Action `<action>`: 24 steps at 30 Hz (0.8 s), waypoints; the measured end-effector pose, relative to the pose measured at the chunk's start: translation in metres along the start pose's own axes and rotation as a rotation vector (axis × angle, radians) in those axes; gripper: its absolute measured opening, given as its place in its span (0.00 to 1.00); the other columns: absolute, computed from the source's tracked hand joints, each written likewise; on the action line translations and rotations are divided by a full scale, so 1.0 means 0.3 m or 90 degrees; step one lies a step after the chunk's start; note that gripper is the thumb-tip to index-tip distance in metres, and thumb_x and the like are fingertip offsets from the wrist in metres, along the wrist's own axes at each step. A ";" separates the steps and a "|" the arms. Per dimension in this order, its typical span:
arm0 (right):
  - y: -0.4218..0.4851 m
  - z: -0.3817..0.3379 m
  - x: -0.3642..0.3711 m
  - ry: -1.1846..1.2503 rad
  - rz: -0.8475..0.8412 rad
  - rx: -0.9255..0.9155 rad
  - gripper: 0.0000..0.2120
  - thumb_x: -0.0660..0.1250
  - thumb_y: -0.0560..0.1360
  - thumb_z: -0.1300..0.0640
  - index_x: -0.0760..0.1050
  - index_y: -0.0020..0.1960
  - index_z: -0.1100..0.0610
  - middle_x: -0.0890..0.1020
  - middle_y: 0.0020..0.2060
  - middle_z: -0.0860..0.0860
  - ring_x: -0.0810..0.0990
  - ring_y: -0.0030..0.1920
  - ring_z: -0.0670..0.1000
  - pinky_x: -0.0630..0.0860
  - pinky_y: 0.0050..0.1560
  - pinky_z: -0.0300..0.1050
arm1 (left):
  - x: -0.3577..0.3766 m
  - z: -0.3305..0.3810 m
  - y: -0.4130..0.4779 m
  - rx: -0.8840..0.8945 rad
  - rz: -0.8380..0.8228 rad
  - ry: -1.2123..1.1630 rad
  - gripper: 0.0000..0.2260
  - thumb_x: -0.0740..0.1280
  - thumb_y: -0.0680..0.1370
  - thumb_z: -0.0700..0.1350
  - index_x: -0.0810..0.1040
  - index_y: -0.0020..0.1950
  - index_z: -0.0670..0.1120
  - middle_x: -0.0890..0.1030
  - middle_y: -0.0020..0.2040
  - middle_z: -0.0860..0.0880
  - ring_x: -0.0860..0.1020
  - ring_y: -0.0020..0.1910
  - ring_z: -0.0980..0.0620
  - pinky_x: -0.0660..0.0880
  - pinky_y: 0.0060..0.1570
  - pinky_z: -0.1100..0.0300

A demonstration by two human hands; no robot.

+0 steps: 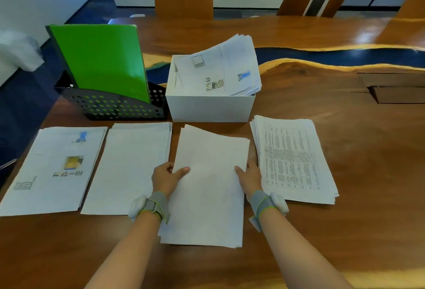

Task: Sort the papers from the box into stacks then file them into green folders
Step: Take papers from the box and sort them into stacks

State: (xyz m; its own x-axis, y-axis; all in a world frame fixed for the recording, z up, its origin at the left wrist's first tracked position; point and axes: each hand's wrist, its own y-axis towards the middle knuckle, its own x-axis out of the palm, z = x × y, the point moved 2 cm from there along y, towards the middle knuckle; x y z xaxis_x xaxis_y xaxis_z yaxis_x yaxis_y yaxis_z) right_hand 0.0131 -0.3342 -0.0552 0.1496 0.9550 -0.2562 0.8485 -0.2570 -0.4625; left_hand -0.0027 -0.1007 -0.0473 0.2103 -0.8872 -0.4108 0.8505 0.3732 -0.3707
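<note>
Polished wooden table (345, 231) carries a white box (210, 108) of unsorted papers (218, 70). Directly in front of the box, the left hand (169, 178) and right hand (249, 178) grip a blank-faced stack (209, 187) by its side edges (thumbs on top). Green folders (99, 59) stand left of the box in a black mesh holder (119, 107).

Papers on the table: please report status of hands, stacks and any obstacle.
Left hand and right hand grip the blank stack by its sides. Box holds more papers. Green folders stand in the rack. Nothing in the way.
</note>
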 end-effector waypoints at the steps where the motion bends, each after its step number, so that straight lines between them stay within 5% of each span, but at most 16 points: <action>1: -0.003 -0.006 0.018 0.015 -0.015 0.016 0.12 0.64 0.77 0.63 0.74 0.60 0.64 0.78 0.59 0.61 0.78 0.58 0.59 0.75 0.60 0.50 | -0.030 -0.003 0.013 0.000 0.008 -0.013 0.15 0.78 0.67 0.49 0.80 0.40 0.38 0.79 0.36 0.46 0.73 0.36 0.49 0.74 0.38 0.55; 4: -0.008 -0.020 0.074 0.016 -0.076 0.043 0.15 0.65 0.77 0.62 0.72 0.55 0.76 0.77 0.56 0.70 0.78 0.56 0.65 0.75 0.59 0.55 | -0.117 0.003 0.051 0.030 0.060 -0.034 0.18 0.77 0.68 0.49 0.70 0.28 0.48 0.70 0.24 0.59 0.67 0.28 0.56 0.62 0.27 0.68; 6: -0.022 -0.038 0.139 -0.011 -0.133 0.044 0.19 0.65 0.78 0.60 0.69 0.57 0.78 0.76 0.56 0.71 0.79 0.48 0.59 0.77 0.51 0.52 | -0.195 0.003 0.079 0.033 0.097 -0.040 0.23 0.76 0.69 0.50 0.62 0.29 0.50 0.64 0.27 0.55 0.61 0.31 0.52 0.56 0.30 0.63; 10: -0.048 -0.077 0.247 -0.041 -0.208 0.070 0.07 0.64 0.78 0.61 0.73 0.43 0.65 0.78 0.44 0.62 0.76 0.36 0.52 0.73 0.26 0.36 | -0.311 -0.008 0.138 0.016 0.129 -0.004 0.21 0.73 0.73 0.49 0.64 0.29 0.47 0.64 0.32 0.46 0.63 0.38 0.47 0.57 0.35 0.56; 12: -0.059 -0.093 0.324 -0.029 -0.233 0.079 0.09 0.63 0.78 0.63 0.72 0.38 0.60 0.77 0.41 0.59 0.76 0.35 0.53 0.75 0.24 0.38 | -0.380 -0.025 0.170 -0.008 0.142 0.008 0.13 0.71 0.75 0.47 0.79 0.43 0.36 0.78 0.43 0.38 0.74 0.47 0.39 0.69 0.45 0.55; 14: -0.061 -0.107 0.379 -0.018 -0.231 0.071 0.11 0.63 0.77 0.65 0.71 0.36 0.59 0.77 0.39 0.58 0.75 0.34 0.53 0.76 0.24 0.39 | -0.423 -0.034 0.190 -0.017 0.158 0.032 0.19 0.70 0.76 0.44 0.76 0.62 0.34 0.77 0.62 0.38 0.74 0.61 0.42 0.68 0.57 0.58; 20: -0.039 -0.150 0.555 0.004 -0.217 0.068 0.13 0.64 0.77 0.67 0.69 0.34 0.58 0.75 0.33 0.55 0.73 0.27 0.49 0.72 0.20 0.36 | -0.512 -0.047 0.238 0.020 0.178 0.021 0.30 0.73 0.73 0.40 0.65 0.72 0.45 0.72 0.68 0.42 0.71 0.66 0.43 0.68 0.66 0.48; 24: -0.015 -0.154 0.634 -0.034 -0.215 0.064 0.14 0.63 0.77 0.67 0.69 0.34 0.58 0.74 0.33 0.54 0.73 0.30 0.49 0.74 0.24 0.39 | -0.506 -0.046 0.235 0.107 0.197 0.204 0.30 0.74 0.71 0.46 0.67 0.71 0.50 0.67 0.71 0.45 0.65 0.69 0.42 0.64 0.67 0.45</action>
State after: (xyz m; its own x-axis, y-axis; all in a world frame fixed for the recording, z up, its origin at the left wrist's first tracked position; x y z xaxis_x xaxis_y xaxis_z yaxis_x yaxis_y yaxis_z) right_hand 0.0613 -0.1447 -0.0625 -0.1594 0.9802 -0.1174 0.7907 0.0556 -0.6097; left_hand 0.0187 0.0640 -0.0226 0.3300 -0.6029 -0.7264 0.8427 0.5349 -0.0611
